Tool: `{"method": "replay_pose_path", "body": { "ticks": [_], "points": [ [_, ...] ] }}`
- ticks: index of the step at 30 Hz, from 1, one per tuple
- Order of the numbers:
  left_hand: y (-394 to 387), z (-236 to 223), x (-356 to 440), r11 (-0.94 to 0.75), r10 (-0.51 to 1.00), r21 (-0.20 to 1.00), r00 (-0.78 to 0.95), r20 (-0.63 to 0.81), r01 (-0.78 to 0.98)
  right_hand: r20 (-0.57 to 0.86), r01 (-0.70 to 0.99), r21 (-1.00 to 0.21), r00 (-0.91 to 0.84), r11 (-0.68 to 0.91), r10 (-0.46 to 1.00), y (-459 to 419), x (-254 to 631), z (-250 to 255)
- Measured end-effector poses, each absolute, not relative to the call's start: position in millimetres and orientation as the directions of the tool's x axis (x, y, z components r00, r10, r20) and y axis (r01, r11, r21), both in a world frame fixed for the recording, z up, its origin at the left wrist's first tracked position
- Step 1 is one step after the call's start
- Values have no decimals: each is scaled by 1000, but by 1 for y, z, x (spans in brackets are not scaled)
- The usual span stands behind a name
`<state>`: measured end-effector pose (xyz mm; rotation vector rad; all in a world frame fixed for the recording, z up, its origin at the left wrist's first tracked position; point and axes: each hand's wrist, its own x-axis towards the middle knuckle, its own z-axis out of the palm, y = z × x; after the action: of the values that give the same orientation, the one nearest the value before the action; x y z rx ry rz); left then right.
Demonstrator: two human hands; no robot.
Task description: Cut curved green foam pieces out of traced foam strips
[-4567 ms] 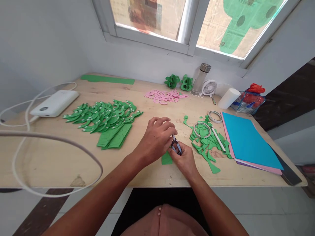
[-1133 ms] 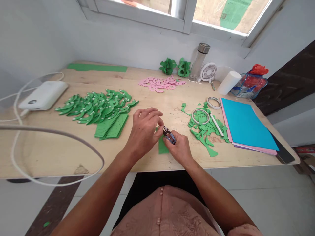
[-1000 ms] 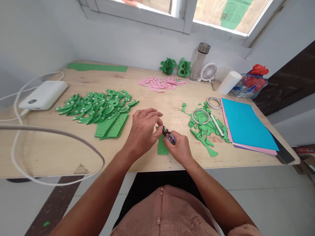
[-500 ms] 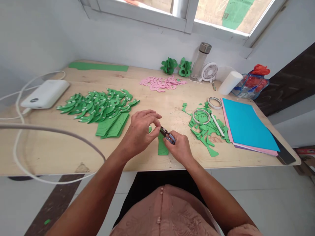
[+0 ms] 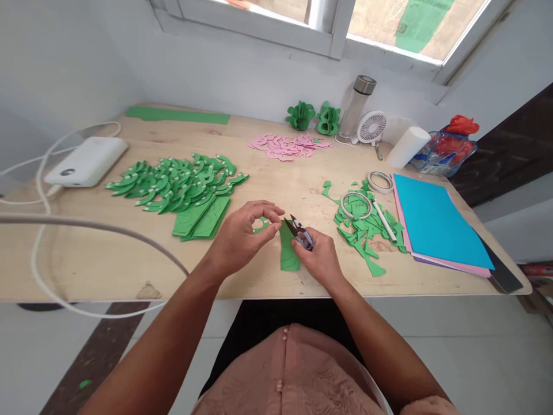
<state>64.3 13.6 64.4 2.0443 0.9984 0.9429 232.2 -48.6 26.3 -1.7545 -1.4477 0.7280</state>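
Note:
My right hand (image 5: 320, 253) is closed around small thread snips (image 5: 299, 231) with dark blades and blue-grey handles. The blades are parted and point up and left, with a small white bit on one of them. A green paper strip with drawn curves (image 5: 288, 253) lies on the table beneath the snips. Left of the blades is my left hand (image 5: 244, 233), its thumb and index fingertip curved toward each other with a small gap. A curved green paper piece (image 5: 260, 225) shows on the table through that ring of fingers, partly hidden.
Left are a pile of green curved cutouts (image 5: 177, 181), green paper rectangles (image 5: 201, 219) and a white power bank (image 5: 88, 161) with cables. Pink cutouts (image 5: 287, 146) lie behind. Right are green scraps (image 5: 358, 227), tape rolls (image 5: 380, 182), a white pen (image 5: 383, 220) and coloured sheets (image 5: 438, 219).
The snips have moved slightly right, away from my left fingers, and their blades have parted. My left thumb and index finger have come a little apart. The whole view has shifted slightly.

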Motion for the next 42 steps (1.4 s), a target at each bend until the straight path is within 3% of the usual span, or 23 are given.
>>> {"method": "replay_pose_path", "body": {
  "ticks": [13,27,42],
  "points": [
    [3,64,72,-172,936,974,333,116,146,-7,428,-900,181,-85,983,-47,236,21],
    [6,59,69,-100,946,968,325,20,232,-52,312,-944,184,-109,982,-46,238,20],
    [11,49,69,38,950,987,301,-84,156,-76,201,-973,198,-116,977,-47,235,30]
  ]
}}
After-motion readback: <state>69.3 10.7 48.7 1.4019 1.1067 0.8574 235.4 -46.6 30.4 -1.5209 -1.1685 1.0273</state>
